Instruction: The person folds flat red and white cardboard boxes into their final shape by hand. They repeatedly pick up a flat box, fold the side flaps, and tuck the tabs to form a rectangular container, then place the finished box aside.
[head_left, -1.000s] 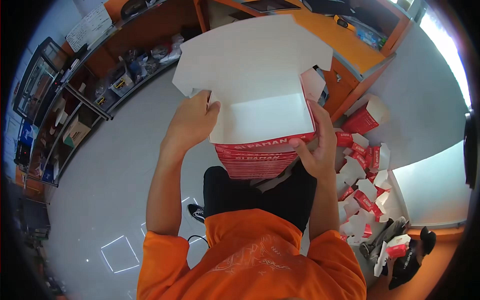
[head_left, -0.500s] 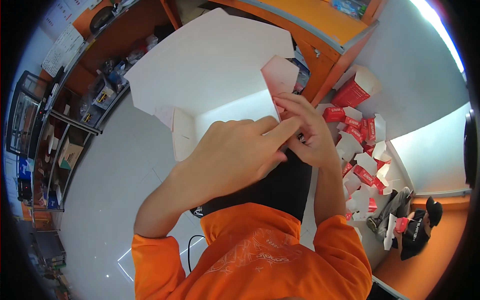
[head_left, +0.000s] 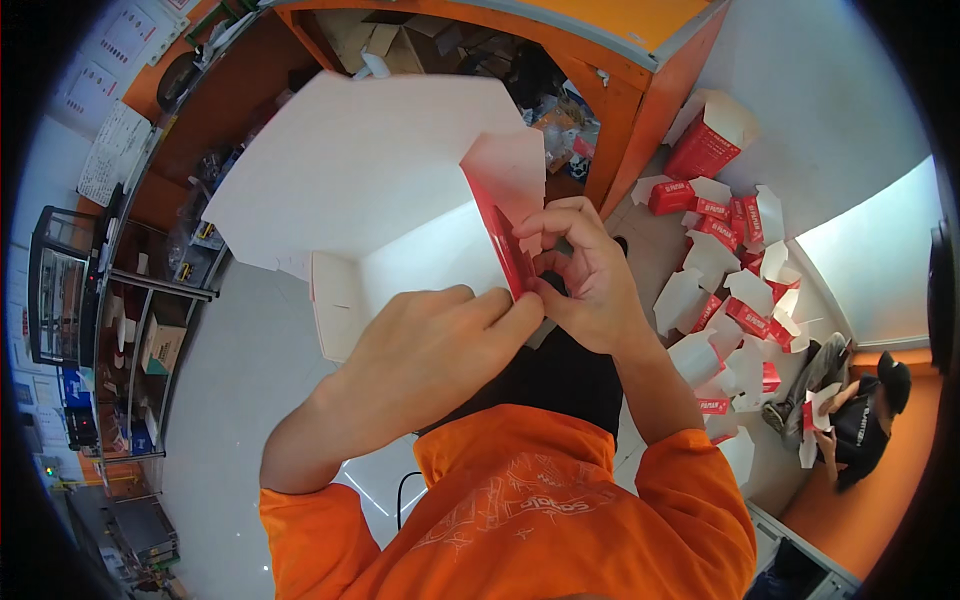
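Observation:
A large paperboard food box (head_left: 385, 170), white inside and red outside, is partly folded up in front of my body with its broad lid panel standing away from me. My left hand (head_left: 430, 340) reaches across the near side, its fingers closed on the near right corner. My right hand (head_left: 580, 275) is closed around the red right side wall (head_left: 512, 250), thumb and fingertips pinching at its edge near the left fingers. A side flap (head_left: 505, 175) sticks up above that wall. On the left side a slotted white flap (head_left: 335, 300) stands upright. My left hand hides the near wall.
Several folded red and white boxes (head_left: 745, 315) lie piled on the floor at right, below a taller red box (head_left: 705, 145). A person (head_left: 860, 420) in a black cap sits beyond them, holding a box. Shelves (head_left: 150, 300) line the left; an orange counter (head_left: 640, 110) stands ahead.
The box has shifted left and lower in view, turning so its red right wall shows. My right fingers have moved up along that wall. The seated person's box now appears opened out.

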